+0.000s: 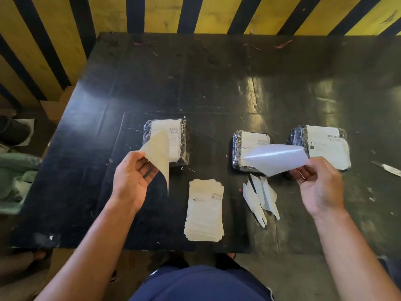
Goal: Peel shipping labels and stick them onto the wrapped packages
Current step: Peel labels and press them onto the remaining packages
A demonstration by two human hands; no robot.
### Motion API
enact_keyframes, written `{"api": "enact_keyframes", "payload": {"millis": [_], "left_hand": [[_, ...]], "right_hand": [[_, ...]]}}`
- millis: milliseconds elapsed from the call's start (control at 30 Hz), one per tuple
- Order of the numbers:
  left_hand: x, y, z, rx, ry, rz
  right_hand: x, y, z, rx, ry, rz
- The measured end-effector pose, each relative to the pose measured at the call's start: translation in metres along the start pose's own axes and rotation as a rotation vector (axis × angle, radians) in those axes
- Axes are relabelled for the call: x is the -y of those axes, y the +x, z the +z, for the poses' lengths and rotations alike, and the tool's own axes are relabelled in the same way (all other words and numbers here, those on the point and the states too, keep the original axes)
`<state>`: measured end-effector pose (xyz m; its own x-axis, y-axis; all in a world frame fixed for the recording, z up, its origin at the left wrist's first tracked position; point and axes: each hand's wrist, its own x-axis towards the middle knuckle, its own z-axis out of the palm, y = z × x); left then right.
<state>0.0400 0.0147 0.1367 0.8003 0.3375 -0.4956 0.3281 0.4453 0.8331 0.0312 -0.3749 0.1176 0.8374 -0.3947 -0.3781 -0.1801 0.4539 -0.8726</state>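
Left hand [132, 179] pinching a cream sheet [159, 155] by its upper corner, sheet hanging point-down in front of the left package [166, 142] and hiding part of it. Right hand [319, 183] pinching a glossy white sheet [275, 158] by its right end, sheet curling leftward over the middle package [249, 153]. Cannot tell for certain which sheet is sticker and which is backing; glossy one looks like liner, cream one like the label. All three packages, including the right package [321, 146], already showing a printed label on top, lying in a row across the dark counter [217, 83] beyond both hands. Stack of unpeeled labels [204, 210] lying between the forearms, long axis running away from the body, near the counter's front edge. Discarded liner strips [260, 198] just right of the stack. Knife [388, 168] at the far right edge, apart from everything. Key relation: left package straight ahead of the left hand, just behind the cream sheet, its long axis also running away from the body, so probably a short forward lay-down by the left hand, with the right free to drop its sheet onto the strips.
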Motion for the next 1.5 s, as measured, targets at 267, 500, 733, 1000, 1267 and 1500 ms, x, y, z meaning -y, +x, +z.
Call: {"api": "enact_keyframes", "payload": {"millis": [267, 500, 733, 1000, 1267, 1500], "left_hand": [[0.038, -0.013, 0.012, 0.096, 0.141, -0.076], [0.067, -0.024, 0.026, 0.105, 0.18, -0.16], [0.077, -0.032, 0.04, 0.093, 0.197, -0.19], [0.086, -0.034, 0.049, 0.077, 0.219, -0.221], [0.094, -0.04, 0.068, 0.074, 0.241, -0.238], [0.098, -0.041, 0.073, 0.079, 0.259, -0.266]], "right_hand": [[-0.023, -0.013, -0.012, 0.044, -0.558, -0.141], [-0.042, -0.006, -0.03, 0.011, -0.743, 0.022], [-0.05, 0.003, -0.045, -0.037, -0.636, 0.13], [-0.075, 0.024, -0.06, -0.007, -1.01, -0.038], [-0.126, 0.041, -0.065, 0.006, -1.145, 0.069], [-0.133, 0.035, -0.067, -0.001, -1.163, 0.072]]}}
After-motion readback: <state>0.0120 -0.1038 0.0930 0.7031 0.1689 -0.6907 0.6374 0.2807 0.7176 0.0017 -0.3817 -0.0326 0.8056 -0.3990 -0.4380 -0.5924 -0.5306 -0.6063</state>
